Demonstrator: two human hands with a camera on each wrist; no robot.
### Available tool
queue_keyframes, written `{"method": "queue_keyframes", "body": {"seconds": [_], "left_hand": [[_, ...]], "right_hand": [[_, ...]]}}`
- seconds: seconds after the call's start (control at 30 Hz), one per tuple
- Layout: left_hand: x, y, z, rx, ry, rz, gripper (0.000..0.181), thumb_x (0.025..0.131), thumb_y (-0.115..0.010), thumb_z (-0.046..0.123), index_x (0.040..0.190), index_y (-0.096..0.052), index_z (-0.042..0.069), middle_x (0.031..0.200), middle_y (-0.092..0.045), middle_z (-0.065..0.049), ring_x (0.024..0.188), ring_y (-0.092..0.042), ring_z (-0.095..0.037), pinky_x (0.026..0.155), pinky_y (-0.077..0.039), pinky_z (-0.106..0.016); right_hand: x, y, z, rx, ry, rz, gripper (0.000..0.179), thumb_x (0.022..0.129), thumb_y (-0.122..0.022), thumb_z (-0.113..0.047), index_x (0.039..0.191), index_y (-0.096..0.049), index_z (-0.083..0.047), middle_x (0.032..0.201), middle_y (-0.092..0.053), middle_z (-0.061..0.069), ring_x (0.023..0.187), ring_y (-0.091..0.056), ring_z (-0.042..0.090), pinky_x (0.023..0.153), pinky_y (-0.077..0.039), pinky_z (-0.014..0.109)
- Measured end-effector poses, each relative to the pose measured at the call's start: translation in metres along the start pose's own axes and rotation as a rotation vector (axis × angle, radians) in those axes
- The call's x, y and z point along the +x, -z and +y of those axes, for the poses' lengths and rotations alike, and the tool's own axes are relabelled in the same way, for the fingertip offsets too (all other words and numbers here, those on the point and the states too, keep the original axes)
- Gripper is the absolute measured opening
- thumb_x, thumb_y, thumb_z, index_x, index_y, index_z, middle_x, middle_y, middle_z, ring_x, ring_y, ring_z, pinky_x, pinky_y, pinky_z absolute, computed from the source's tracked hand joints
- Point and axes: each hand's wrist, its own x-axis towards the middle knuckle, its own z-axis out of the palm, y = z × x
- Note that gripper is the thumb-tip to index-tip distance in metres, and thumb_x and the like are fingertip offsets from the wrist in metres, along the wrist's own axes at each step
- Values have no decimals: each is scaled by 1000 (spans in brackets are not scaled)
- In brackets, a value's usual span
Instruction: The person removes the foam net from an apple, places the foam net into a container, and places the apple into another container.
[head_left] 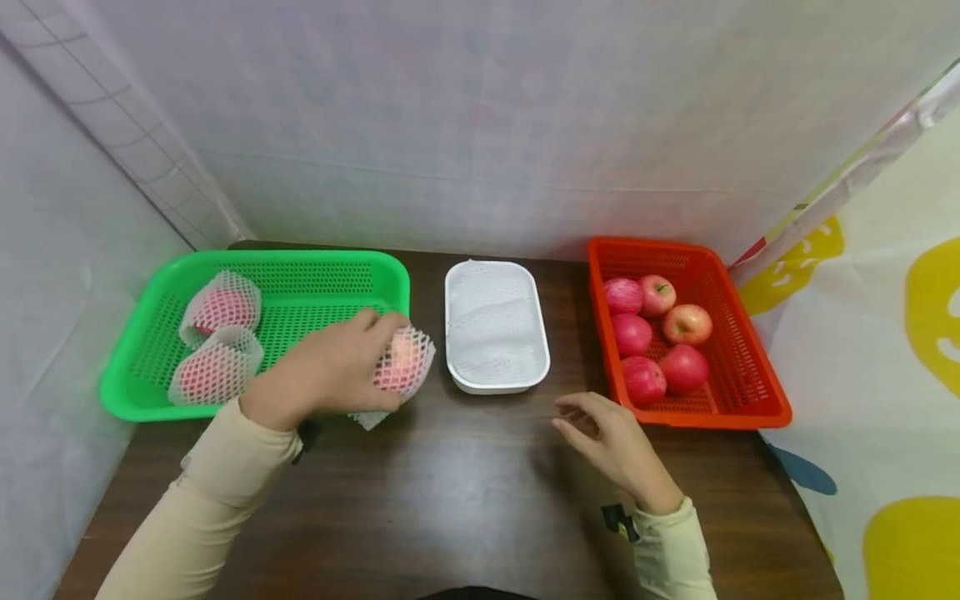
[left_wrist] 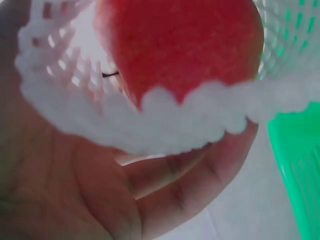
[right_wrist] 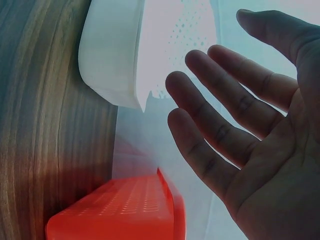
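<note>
Through the head view, I can see the person's left hand [head_left: 333, 362] wrapped around an apple [head_left: 403, 357] in a white foam net [head_left: 422, 377], holding it just beside the near right corner of a green basket [head_left: 300, 315]. Two netted apples [head_left: 223, 310] sit against one another at that basket's left end. In the middle of the dark wooden surface [head_left: 442, 492] stands a white container [head_left: 498, 388], with white foam netting [head_left: 495, 325] lying flat inside. Over to the right there's a red basket [head_left: 712, 419] with six bare apples [head_left: 632, 335] bunched mostly toward its left side. The right hand [head_left: 611, 437] is between the container and the red basket, on the near side, its fingers loosely bent and holding nothing.

At the left wrist, the apple fills much of the view, red, its dark stem showing inside the net. The net's scalloped edge runs across the front of the fruit, and the fingers curve behind it. Part of the green basket shows at the right.

The right wrist view shows the right hand's palm, fingers spread and relaxed, nothing in them. The container's side and the red basket's wall appear beyond.
</note>
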Motion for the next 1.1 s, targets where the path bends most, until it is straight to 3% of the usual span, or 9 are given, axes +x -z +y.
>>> {"method": "queue_keyframes", "body": {"seconds": [0.23,0.53,0.77,0.93,1.1], "left_hand": [[-11,-31,27,-54,-121,-26,84,65,-82,41,137,-49,12,112,-55,-5,84,-55,-16,62,-49,-32],[-10,-69,43,-85,-171,-94,86,63,-85,35,139,-50,18,119,-55,-3,91,-55,-15,72,-49,-33],[-7,-73,45,-92,-212,-80,89,62,-87,31,142,-50,17,122,-54,-5,98,-56,-18,76,-50,-35],[0,-72,49,-83,-239,-86,87,63,-86,31,141,-49,20,128,-53,-4,104,-56,-19,80,-50,-36],[8,-75,54,-74,-271,-117,85,63,-85,33,140,-49,25,125,-53,0,102,-55,-18,78,-50,-35]], "right_hand": [[-3,-2,1,20,7,9,25,86,-80,-12,109,-71,-9,98,-71,0,84,-67,11,70,-59,36],[-3,-4,-2,40,10,-6,27,85,-81,-11,109,-70,-10,100,-70,0,85,-67,10,73,-59,38],[-1,-8,-1,45,41,11,26,84,-81,-10,108,-71,-8,100,-70,-3,85,-67,11,73,-59,36],[10,-18,-6,87,131,-20,24,86,-79,-11,109,-72,-10,101,-70,-3,88,-66,15,74,-58,41],[21,-30,-13,149,217,-49,23,88,-77,-9,109,-72,-14,101,-71,-3,91,-66,14,76,-57,37]]}}
